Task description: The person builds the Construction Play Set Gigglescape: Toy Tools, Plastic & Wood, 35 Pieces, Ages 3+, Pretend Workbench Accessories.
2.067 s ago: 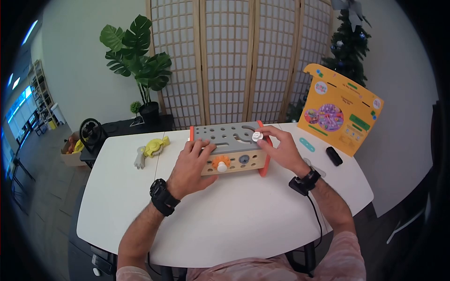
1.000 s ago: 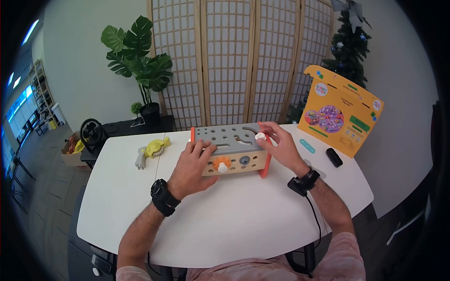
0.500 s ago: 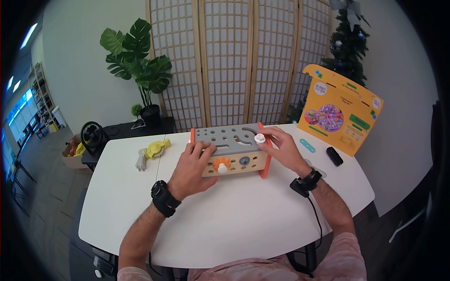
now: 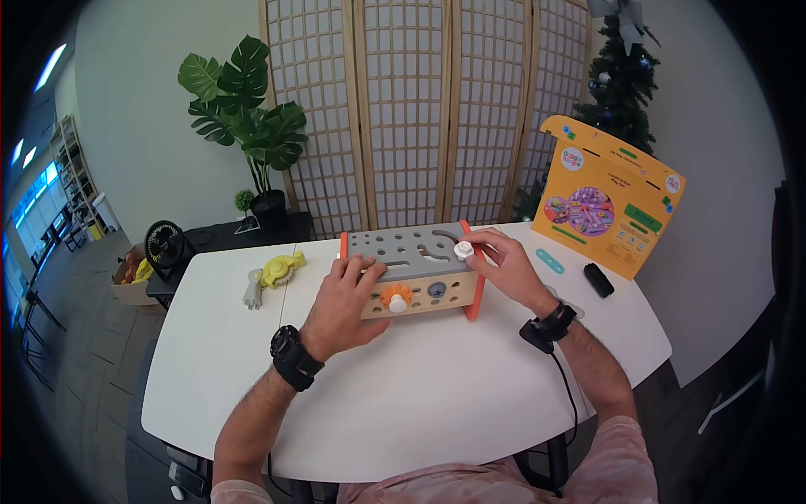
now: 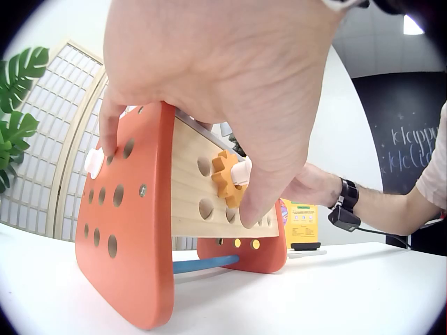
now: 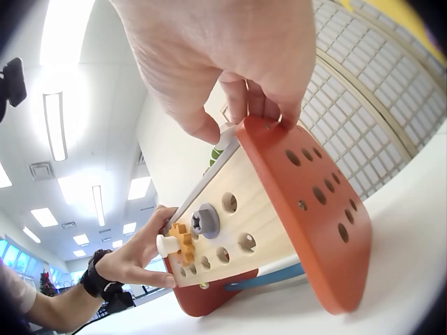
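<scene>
A toy workbench (image 4: 457,284) with a grey holed top, pale wood front and red side panels (image 6: 307,209) stands on the white table. My left hand (image 4: 342,301) grips its left end, fingers over the top and thumb down at the front. At the top's right end my right hand (image 4: 506,265) pinches a white toy bolt (image 4: 463,250) between thumb and fingers; its lower part is hidden. An orange gear (image 5: 225,179) with a white bolt (image 6: 167,245) through it and a grey toy nut (image 6: 205,221) are on the front. Another white piece (image 5: 93,162) sits on the left panel.
A yellow-and-grey toy piece (image 4: 275,270) lies at the table's left. On the right are a teal holed strip (image 4: 550,260), a black case-like object (image 4: 599,280) and a standing yellow box (image 4: 617,197). A cable (image 4: 567,378) hangs from my right wrist.
My right hand's fingers opened out a little around the white bolt, then closed in on it again; the bolt has shifted slightly. My left hand has stayed on the workbench.
</scene>
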The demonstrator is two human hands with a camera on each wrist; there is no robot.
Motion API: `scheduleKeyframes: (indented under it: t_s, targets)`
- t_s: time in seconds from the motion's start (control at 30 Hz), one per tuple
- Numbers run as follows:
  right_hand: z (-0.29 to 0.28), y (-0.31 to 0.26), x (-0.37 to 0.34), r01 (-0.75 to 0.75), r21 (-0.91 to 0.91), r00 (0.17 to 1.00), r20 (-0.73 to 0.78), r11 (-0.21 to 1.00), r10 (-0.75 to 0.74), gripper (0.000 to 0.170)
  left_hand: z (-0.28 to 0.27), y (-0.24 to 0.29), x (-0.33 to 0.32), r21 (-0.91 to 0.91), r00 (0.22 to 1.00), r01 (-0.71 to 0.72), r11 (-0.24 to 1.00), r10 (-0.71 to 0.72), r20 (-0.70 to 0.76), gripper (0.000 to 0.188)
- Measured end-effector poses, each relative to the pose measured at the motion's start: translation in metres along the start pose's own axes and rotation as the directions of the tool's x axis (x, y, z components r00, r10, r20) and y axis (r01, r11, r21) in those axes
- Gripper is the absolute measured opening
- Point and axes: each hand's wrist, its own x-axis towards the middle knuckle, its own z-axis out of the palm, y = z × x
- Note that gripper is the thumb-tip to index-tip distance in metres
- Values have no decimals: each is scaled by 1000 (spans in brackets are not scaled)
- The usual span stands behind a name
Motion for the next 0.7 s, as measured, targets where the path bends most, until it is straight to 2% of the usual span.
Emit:
scheduleKeyframes:
  t_s: [0.7]
  targets:
    - [0, -14, -1, -73, -17, 997, 25, 997, 74, 34, 0, 1, 0, 0, 1000, 7, 1000, -7, 3, 90]
